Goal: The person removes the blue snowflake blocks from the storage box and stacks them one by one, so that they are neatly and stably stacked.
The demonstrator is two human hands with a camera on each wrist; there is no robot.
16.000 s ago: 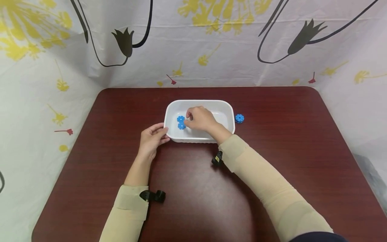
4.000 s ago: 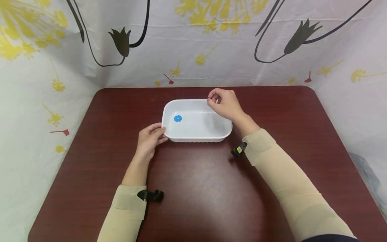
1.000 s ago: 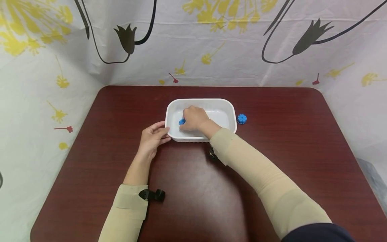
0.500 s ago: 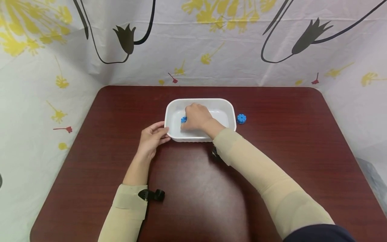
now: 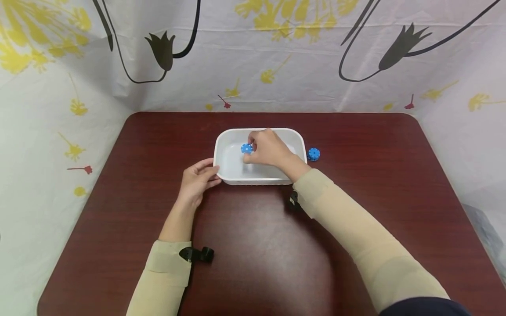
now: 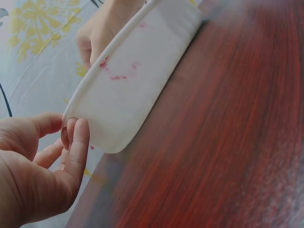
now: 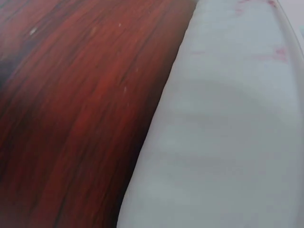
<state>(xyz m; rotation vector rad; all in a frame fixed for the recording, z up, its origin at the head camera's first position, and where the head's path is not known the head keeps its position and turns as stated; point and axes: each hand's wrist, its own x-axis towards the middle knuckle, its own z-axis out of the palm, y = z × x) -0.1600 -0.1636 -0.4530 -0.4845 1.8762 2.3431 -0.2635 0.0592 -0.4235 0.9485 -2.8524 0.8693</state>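
Note:
A white plastic tray [image 5: 258,181] stands near the far side of the table. My left hand [image 5: 196,182] grips its left near corner, thumb at the rim and fingers against the outer wall, as the left wrist view of that hand [image 6: 52,166] also shows. Over the tray's inside, my right hand [image 5: 269,148] pinches a blue notched snowflake disc [image 5: 246,149] between thumb and fingers. Just right of the tray lies a small stack of similar blue discs [image 5: 314,154]. The right wrist view holds only the tray's outer wall [image 7: 218,133] and tabletop, not the hand.
The dark red wooden table [image 5: 253,245] has rounded far corners. Behind it hangs a white cloth [image 5: 308,96] with yellow and grey flower prints. Pink smudges [image 6: 116,77] mark the tray's outer wall.
Two discs lay in the tray at first, later one. Over the last second my right hand has lifted that disc off the tray floor and moved right and away. My left hand stays put.

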